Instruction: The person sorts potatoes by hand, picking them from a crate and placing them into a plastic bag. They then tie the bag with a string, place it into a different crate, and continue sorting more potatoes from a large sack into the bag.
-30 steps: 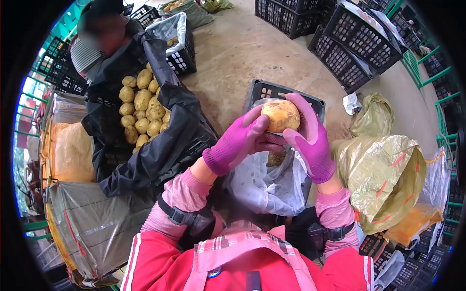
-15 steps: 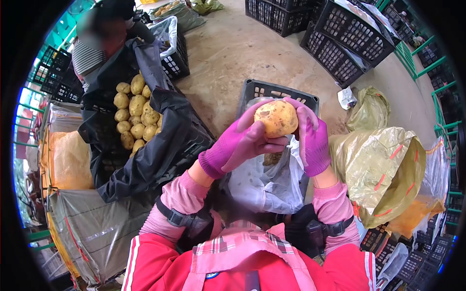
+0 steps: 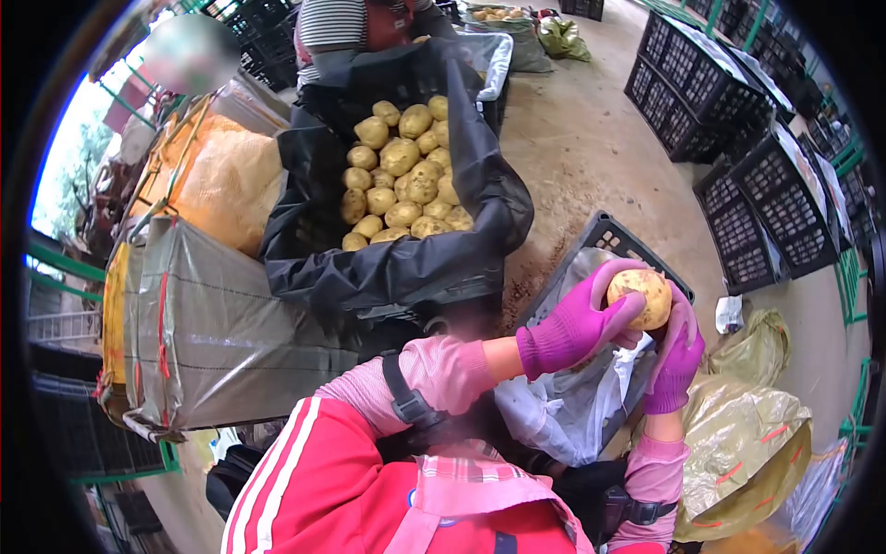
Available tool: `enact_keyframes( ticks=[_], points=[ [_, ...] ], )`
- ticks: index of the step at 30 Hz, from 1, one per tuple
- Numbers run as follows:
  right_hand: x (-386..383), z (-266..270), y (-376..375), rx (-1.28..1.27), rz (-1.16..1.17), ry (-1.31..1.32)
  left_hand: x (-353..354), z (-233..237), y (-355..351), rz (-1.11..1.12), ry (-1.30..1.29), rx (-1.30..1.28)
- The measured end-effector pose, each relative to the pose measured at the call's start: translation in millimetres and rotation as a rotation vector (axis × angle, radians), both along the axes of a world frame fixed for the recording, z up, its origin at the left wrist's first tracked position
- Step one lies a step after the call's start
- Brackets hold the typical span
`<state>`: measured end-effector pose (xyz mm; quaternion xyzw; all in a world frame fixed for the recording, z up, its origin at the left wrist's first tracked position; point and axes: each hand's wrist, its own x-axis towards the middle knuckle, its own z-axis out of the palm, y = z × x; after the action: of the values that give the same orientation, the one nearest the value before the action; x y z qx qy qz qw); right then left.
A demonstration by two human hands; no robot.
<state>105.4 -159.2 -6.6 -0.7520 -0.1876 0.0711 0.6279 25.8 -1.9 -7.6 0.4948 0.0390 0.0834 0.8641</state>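
Note:
A round yellow potato (image 3: 640, 299) with brown soil specks is held up between my two gloved hands. My left hand (image 3: 580, 319), in a purple glove, grips its left side with the thumb across the front. On the other side, my right hand (image 3: 677, 349) presses against the potato, its fingers partly hidden behind it. Below both hands is a black crate (image 3: 637, 242) lined with white plastic (image 3: 563, 414); its contents are mostly covered by my hands. To the left, many potatoes (image 3: 402, 175) lie in a crate lined with black sheeting (image 3: 388, 282).
A person in a striped sleeve (image 3: 332, 26) is behind the potato crate. Stacked black crates (image 3: 692, 83) stand at the far right. An open yellowish sack (image 3: 738, 443) lies right of my crate. A grey tarp-covered bundle (image 3: 231, 323) is at left.
The view has swung left, so the black-lined crate of potatoes now sits nearer the centre and my hands farther right. Both hands still hold the potato, which appears slightly turned.

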Motion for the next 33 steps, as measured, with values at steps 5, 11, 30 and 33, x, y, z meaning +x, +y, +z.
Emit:
enact_keyframes(
  ticks=[5,11,30,33],
  points=[
    [-2.6,-1.7,6.7,0.117,-0.022,0.163,-19.5,61.3,63.5,0.522,-0.325,-0.322],
    [-2.5,-36.4,15.5,0.048,0.065,0.142,-24.6,44.5,131.2,0.348,-0.323,-0.589],
    [35.1,-383.5,-11.0,-0.916,-0.126,0.524,-29.4,37.1,61.7,-0.093,0.212,0.205],
    [48.4,-425.2,-5.1,-0.840,-0.206,0.526,-23.0,31.4,63.7,-0.094,0.236,0.226]
  ],
)
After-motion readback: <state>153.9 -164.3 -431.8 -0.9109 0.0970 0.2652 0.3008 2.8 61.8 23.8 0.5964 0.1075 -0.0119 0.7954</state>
